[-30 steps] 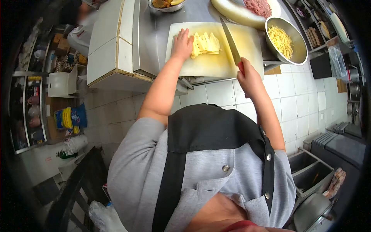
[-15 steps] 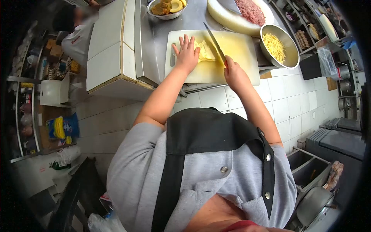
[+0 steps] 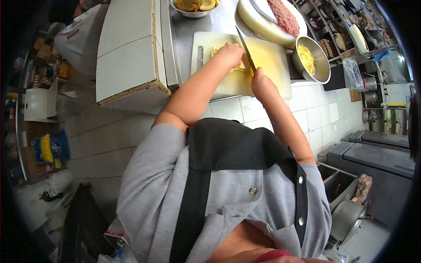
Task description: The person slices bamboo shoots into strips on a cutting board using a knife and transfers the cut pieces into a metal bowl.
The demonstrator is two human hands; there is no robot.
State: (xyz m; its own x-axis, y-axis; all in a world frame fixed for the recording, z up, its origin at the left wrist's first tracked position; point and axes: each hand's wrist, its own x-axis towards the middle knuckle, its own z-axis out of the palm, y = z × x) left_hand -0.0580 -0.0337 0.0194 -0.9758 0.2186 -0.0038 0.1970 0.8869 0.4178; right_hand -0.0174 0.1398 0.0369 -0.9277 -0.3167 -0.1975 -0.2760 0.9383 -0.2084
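My right hand (image 3: 263, 85) is wrapped around the handle of a kitchen knife (image 3: 247, 51), its long blade pointing away from me. Beside the blade, my left hand (image 3: 230, 55) has its fingers curled down over pale yellow slices (image 3: 240, 67), partly hiding them; the fingertips are hard to see. Both hands are above a white cutting board (image 3: 277, 86) with yellow staining. To its right, a steel bowl (image 3: 324, 72) holds thin yellow strips (image 3: 305, 59).
Behind the board, a thick round chopping block (image 3: 252, 27) carries minced meat (image 3: 283, 17) and a broad blade (image 3: 263, 8). A small metal bowl (image 3: 193, 14) holds yellow food pieces. A tiled counter (image 3: 125, 48) adjoins on the left; another person (image 3: 81, 37) is beyond it.
My left hand has gone from spread flat on the slices to curled over them, moving right toward the blade. The knife remains in my right hand. The view has shifted slightly.
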